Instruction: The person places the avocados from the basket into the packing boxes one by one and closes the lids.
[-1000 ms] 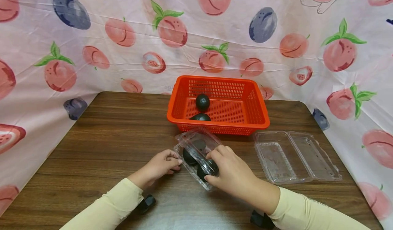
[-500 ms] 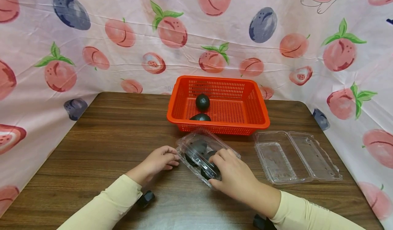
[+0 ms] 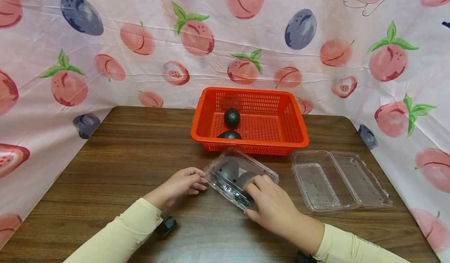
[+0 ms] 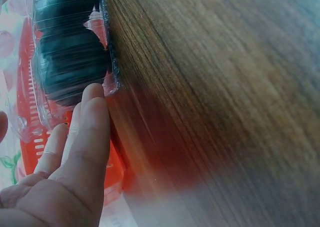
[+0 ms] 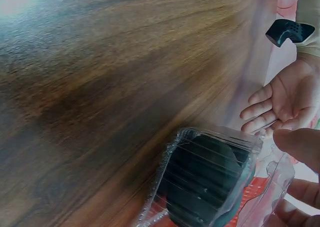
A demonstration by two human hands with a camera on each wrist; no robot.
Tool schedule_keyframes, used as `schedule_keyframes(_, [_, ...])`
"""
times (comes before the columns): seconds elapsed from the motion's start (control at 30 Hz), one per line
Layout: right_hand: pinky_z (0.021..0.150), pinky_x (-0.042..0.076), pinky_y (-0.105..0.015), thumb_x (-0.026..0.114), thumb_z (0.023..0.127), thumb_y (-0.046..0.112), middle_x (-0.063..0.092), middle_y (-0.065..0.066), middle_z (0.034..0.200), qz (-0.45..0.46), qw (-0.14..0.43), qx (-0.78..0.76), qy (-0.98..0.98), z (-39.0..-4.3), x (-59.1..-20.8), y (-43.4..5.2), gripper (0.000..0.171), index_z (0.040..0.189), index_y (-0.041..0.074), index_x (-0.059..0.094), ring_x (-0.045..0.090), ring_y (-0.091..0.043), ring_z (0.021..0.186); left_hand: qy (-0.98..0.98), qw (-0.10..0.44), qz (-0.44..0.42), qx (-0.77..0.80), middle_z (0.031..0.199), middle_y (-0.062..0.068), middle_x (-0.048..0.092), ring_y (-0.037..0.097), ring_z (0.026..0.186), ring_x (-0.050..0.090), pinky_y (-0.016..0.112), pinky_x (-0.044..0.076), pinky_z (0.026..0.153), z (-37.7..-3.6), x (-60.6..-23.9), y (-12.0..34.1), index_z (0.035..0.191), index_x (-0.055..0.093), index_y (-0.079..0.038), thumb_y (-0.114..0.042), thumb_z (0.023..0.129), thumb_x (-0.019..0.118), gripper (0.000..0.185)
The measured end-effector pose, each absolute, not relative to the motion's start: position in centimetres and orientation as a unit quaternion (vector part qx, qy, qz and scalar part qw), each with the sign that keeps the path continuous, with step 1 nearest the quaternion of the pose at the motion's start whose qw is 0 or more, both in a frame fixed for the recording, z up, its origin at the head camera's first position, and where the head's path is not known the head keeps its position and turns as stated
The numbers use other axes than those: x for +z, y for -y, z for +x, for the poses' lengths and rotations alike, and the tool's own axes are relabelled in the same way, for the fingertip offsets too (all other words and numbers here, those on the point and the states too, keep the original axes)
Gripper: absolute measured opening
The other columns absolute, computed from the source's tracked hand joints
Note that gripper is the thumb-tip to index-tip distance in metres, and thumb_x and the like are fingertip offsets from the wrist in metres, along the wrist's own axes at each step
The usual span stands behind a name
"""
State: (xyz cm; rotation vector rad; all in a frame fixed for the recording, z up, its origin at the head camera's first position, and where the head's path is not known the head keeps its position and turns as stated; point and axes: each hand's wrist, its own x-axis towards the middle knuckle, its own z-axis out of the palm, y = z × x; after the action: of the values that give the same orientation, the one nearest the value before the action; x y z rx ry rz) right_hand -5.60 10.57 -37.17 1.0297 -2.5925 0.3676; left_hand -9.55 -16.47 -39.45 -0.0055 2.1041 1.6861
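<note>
In the head view a clear plastic clamshell box (image 3: 225, 192) with dark avocados (image 3: 229, 171) inside sits at an angle on the table, its lid lowered over them. My right hand (image 3: 272, 202) holds the lid at the box's right front corner, thumb at the front edge and fingers on top. The right wrist view has the lid's rim (image 5: 280, 179) between thumb and fingers. My left hand (image 3: 181, 185) is at the box's left end, fingers extended; in the left wrist view its fingertips (image 4: 93, 93) are against the box's end. Whether the lid is latched I cannot tell.
Behind the box stands an orange-red plastic basket (image 3: 249, 143) with avocados (image 3: 232, 117) in its left part. A second clear clamshell (image 3: 337, 181) lies unfolded on the wooden table (image 3: 140, 138) at the right. A fruit-printed cloth (image 3: 267, 32) hangs behind the table.
My right hand has brought the lid down over the avocados, moving slightly rightward and toward the front. My left hand stays at the box's left end, its fingers a little straighter.
</note>
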Motion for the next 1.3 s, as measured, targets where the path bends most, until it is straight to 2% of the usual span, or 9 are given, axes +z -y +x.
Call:
schedule_keyframes(0.23, [0.069, 0.049, -0.031, 0.088, 0.061, 0.024, 0.057, 0.001, 0.096, 0.360, 0.166, 0.120, 0.910, -5.7, -37.4, -11.2, 0.046, 0.099, 0.013, 0.064, 0.053, -0.017, 0.088, -0.762, 0.226, -0.003, 0.607, 0.110, 0.021, 0.064, 0.026, 0.097, 0.067, 0.038, 0.053, 0.083, -9.7, -39.2, 16.3, 0.114, 0.055, 0.006, -0.010, 0.090, 0.047, 0.029])
schedule_keyframes(0.57, [0.071, 0.050, -0.033, 0.089, 0.060, 0.025, 0.056, 0.000, 0.097, 0.362, 0.162, 0.108, 0.911, -5.7, -37.8, -11.8, 0.049, 0.100, 0.013, 0.064, 0.053, -0.017, 0.090, -0.755, 0.230, 0.004, 0.614, 0.103, 0.016, 0.064, 0.024, 0.093, 0.067, 0.033, 0.053, 0.078, -10.0, -39.5, 15.6, 0.106, 0.056, 0.002, -0.012, 0.091, 0.049, 0.022])
schedule_keyframes(0.73, [0.072, 0.050, -0.033, 0.090, 0.060, 0.025, 0.057, 0.000, 0.098, 0.364, 0.167, 0.110, 0.910, -5.6, -37.9, -12.0, 0.049, 0.100, 0.013, 0.065, 0.053, -0.017, 0.090, -0.758, 0.232, 0.004, 0.609, 0.101, 0.014, 0.065, 0.024, 0.092, 0.067, 0.034, 0.053, 0.077, -10.1, -39.9, 15.3, 0.104, 0.055, 0.002, -0.011, 0.093, 0.048, 0.018])
schedule_keyframes(1.07, [0.074, 0.050, -0.033, 0.089, 0.062, 0.025, 0.057, 0.002, 0.099, 0.360, 0.160, 0.127, 0.910, -5.3, -38.0, -12.3, 0.047, 0.102, 0.014, 0.066, 0.053, -0.015, 0.091, -0.770, 0.230, -0.005, 0.596, 0.098, 0.012, 0.063, 0.025, 0.092, 0.067, 0.036, 0.053, 0.077, -10.2, -39.9, 14.7, 0.100, 0.056, 0.001, -0.010, 0.091, 0.050, 0.015])
schedule_keyframes(1.3, [0.074, 0.051, -0.031, 0.088, 0.065, 0.026, 0.057, 0.005, 0.102, 0.311, 0.142, 0.173, 0.924, -4.4, -37.7, -12.8, 0.045, 0.103, 0.015, 0.066, 0.053, -0.013, 0.096, -0.774, 0.228, -0.005, 0.591, 0.097, 0.012, 0.064, 0.026, 0.091, 0.067, 0.036, 0.053, 0.077, -10.4, -39.7, 14.5, 0.102, 0.056, 0.003, -0.008, 0.091, 0.051, 0.016])
